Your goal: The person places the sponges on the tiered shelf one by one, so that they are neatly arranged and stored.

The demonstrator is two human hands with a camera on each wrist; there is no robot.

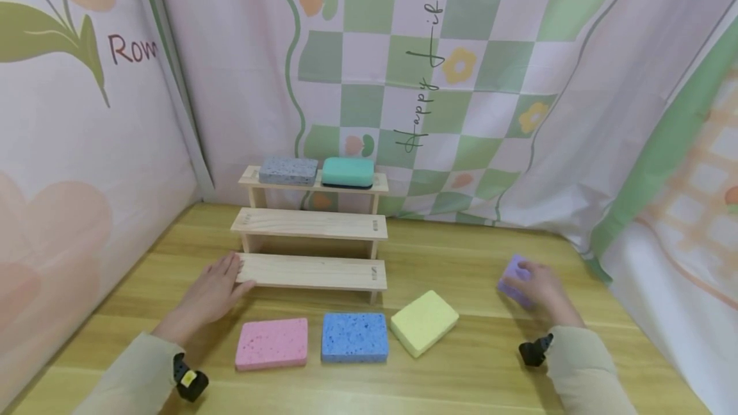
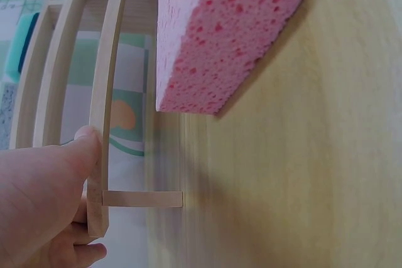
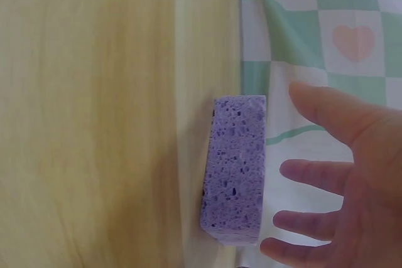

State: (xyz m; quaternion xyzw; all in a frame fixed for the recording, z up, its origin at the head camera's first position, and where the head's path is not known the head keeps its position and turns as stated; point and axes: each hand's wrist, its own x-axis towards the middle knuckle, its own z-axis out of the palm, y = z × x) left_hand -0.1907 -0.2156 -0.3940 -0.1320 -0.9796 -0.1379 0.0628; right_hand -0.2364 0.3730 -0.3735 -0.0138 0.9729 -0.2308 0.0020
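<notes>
My left hand point(image 1: 212, 288) grips the left end of the lowest step of a three-tier wooden shelf point(image 1: 311, 272). In the left wrist view, the thumb point(image 2: 86, 142) presses on the plank's edge while other fingers come round its end. Over at the right, my right hand point(image 1: 539, 285) hovers above a purple sponge point(image 1: 512, 269). The right wrist view shows its fingers point(image 3: 314, 174) spread and apart from the sponge point(image 3: 235, 164), which lies flat on the table. A pink sponge point(image 1: 272, 343), a blue sponge point(image 1: 354, 337) and a yellow sponge point(image 1: 425, 323) lie before the shelf.
On the top tier sit a grey sponge point(image 1: 288, 171) and a turquoise sponge point(image 1: 348, 172) with a dark base. The wooden table point(image 1: 461, 248) ends at a checked curtain point(image 1: 403, 82) behind, with more fabric hanging along both sides.
</notes>
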